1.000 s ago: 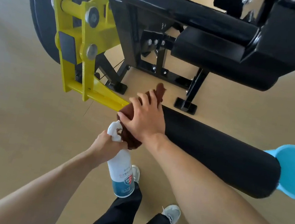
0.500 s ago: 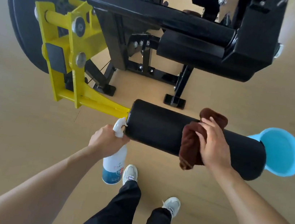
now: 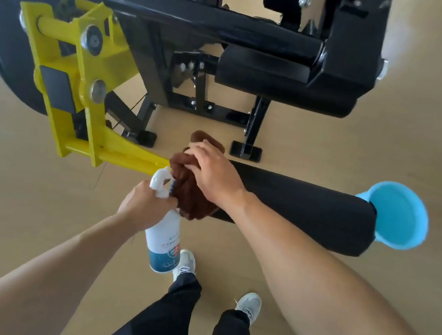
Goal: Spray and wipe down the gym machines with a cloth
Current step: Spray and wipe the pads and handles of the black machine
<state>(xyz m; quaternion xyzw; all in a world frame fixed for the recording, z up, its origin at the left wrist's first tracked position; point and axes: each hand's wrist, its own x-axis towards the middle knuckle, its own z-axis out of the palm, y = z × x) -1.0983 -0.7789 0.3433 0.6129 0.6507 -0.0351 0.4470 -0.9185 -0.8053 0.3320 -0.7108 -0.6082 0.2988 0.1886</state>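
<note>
A black foam roller pad (image 3: 302,207) runs left to right across the middle, fixed to a yellow lever arm (image 3: 80,108) of the gym machine. My right hand (image 3: 213,174) presses a brown cloth (image 3: 192,200) onto the roller's left end, next to the yellow arm. My left hand (image 3: 143,204) grips the neck of a white spray bottle (image 3: 164,241) with a blue label, hanging just below the cloth. The bottle's nozzle nearly touches the cloth.
A light blue cap (image 3: 397,215) closes the roller's right end. The black frame (image 3: 211,24) and seat pad (image 3: 282,88) stand behind, with a large black disc (image 3: 14,10) at far left. My feet in grey shoes (image 3: 248,304) stand on the wooden floor below.
My right hand slid the cloth from the roller's left end toward the right, then back to the left end. My left hand kept hold of the bottle beside it.
</note>
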